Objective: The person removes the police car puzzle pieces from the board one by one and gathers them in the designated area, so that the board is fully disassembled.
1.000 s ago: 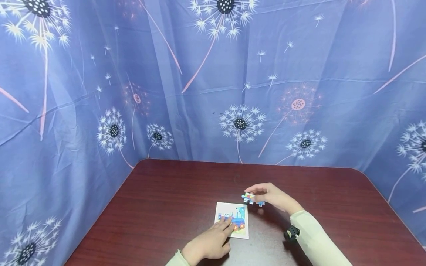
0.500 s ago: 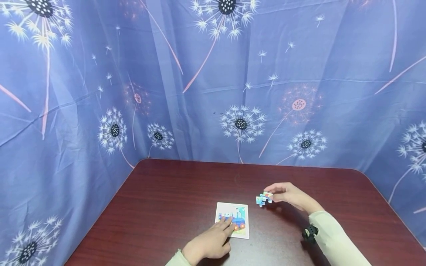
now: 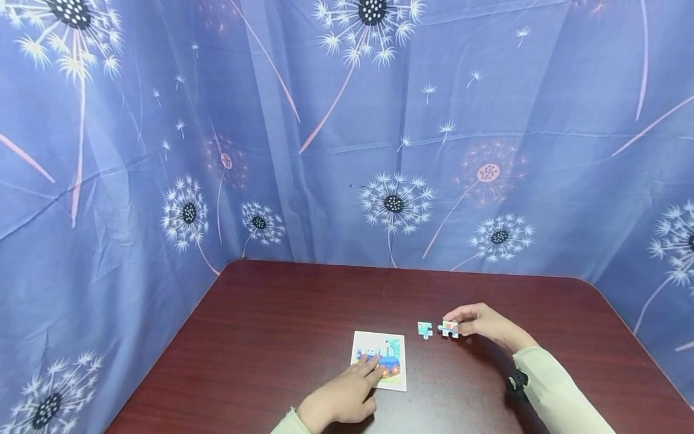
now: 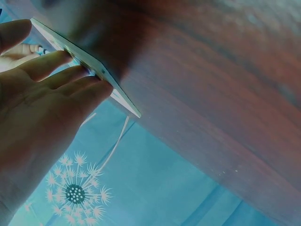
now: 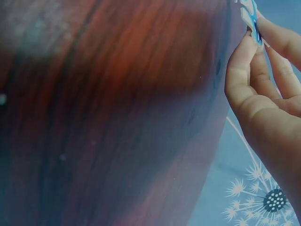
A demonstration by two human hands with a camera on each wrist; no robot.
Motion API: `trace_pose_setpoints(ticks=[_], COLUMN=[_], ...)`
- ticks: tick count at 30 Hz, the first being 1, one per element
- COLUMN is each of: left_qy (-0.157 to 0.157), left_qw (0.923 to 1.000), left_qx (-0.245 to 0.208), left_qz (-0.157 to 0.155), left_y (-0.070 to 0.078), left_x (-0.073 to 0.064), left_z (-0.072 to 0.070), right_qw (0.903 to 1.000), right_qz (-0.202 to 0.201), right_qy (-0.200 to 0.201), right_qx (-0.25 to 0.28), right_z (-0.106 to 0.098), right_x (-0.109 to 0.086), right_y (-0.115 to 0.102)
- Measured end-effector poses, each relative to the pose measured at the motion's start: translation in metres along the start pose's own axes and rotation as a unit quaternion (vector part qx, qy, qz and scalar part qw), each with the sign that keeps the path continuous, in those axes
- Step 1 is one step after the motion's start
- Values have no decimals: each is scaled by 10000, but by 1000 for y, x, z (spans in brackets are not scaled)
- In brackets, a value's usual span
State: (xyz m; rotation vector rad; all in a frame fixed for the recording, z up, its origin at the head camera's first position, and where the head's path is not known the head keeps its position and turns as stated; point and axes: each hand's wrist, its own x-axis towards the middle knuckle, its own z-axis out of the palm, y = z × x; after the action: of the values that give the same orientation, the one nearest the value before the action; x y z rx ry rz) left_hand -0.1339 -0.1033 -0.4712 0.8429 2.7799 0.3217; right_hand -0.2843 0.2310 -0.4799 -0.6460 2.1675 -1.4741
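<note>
In the head view my left hand (image 3: 343, 396) rests on a small square puzzle board (image 3: 400, 381) with a white border and a blue car picture. Its fingers lie extended across the lower left part of the picture. The left wrist view shows the fingertips (image 4: 104, 87) touching the board's face. To the right of the board, my right hand (image 3: 488, 327) pinches a colourful jigsaw piece (image 3: 449, 330) between thumb and fingers. A second, light blue jigsaw piece (image 3: 425, 329) lies on the table, between the board and the pinched piece.
The dark red wooden table (image 3: 282, 319) reaches back to a blue curtain (image 3: 325, 199) with a dandelion print. More of that curtain hangs along the left and right sides. A black wrist-worn device (image 3: 517, 381) sits at the right sleeve.
My right hand has moved right, away from the board, with a jigsaw piece. The light blue piece, earlier by the hand, now lies apart on the table. The left hand stays put.
</note>
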Motion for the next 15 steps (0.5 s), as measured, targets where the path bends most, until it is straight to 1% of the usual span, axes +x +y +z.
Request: trace_pose_setpoints(ticks=[4, 8, 10, 15], left_qy=[10, -1, -42, -77], left_qw=[10000, 10000, 9999, 9999], left_qx=[-22, -41, -66, -76], left_qz=[31, -26, -81, -98], left_y=[-1, -1, -1, -1], left_x=[1, 2, 3, 1], left_z=[2, 2, 2, 2], right_qw=[9997, 9984, 9979, 9972], right_qz=[45, 79, 107, -25], right_qy=[115, 302, 385, 459], right_qx=[-196, -461, -507, -586], right_z=[2, 3, 4, 6], right_x=[2, 5, 6, 8], right_y=[2, 3, 3, 7])
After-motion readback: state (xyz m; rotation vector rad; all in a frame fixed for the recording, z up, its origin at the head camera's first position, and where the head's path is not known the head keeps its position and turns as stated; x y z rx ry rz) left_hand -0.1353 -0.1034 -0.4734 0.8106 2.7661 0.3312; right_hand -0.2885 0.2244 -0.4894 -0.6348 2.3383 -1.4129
